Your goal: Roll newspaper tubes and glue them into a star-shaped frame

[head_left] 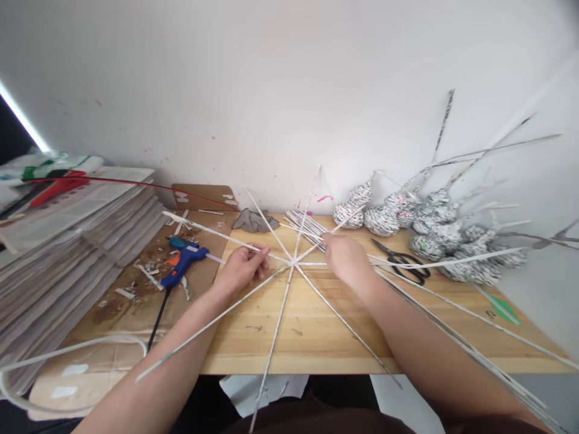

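Observation:
Several thin rolled-paper sticks cross at one point, forming a star of paper sticks (293, 263) over the wooden table. My left hand (243, 265) is closed on a paper stick on the star's left side, thumb against the fingers. On the other side my right hand (347, 256) is closed, its fingertips pinching a paper stick that slants up from the crossing. A bundle of paper sticks (302, 224) lies behind my right hand. Black-handled scissors (409, 268) rest to its right. Long paper sticks also run beneath or beside my right forearm; their contact is hidden.
A blue glue gun (185, 263) lies on stained cardboard (108, 322) among paper scraps. Stacked newspapers (81, 253) rise at the left. Woven paper gourd shapes (382, 220) line the wall at right, stick ends jutting out. A grey cloth (256, 221) lies at the back.

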A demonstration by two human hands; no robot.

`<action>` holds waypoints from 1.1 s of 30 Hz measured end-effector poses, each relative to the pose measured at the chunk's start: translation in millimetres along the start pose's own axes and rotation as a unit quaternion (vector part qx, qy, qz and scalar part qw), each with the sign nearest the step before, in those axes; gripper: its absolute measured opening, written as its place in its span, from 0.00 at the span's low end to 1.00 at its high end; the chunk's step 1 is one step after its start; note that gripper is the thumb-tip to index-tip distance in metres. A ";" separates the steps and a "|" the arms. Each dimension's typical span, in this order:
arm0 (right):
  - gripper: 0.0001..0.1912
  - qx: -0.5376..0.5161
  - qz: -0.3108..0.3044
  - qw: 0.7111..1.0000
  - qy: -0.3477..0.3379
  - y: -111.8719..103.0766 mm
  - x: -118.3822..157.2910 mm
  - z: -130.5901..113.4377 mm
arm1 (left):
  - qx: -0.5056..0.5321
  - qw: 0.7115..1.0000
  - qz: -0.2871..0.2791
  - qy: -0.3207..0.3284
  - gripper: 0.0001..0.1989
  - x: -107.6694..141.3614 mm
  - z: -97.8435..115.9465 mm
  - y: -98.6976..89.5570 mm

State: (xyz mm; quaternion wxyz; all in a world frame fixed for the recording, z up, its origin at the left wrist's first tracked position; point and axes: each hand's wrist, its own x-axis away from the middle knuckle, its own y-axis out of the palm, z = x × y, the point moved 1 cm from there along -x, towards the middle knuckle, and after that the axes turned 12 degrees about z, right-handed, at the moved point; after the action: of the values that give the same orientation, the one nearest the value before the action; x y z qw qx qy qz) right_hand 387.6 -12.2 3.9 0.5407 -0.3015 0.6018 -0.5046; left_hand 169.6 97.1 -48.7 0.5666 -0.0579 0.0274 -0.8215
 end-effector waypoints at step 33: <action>0.17 -0.191 0.004 0.975 -0.110 -6.2 15.6 -26.5 | 0.288 0.956 0.002 -0.059 0.13 0.1 11.3 -0.7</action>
State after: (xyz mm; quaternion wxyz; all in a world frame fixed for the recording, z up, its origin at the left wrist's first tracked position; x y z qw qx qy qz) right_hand 357.5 -20.8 1.8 0.5381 -0.4503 0.6252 -0.3419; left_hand 170.3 97.5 -37.4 0.5615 0.0593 -0.2436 -0.7886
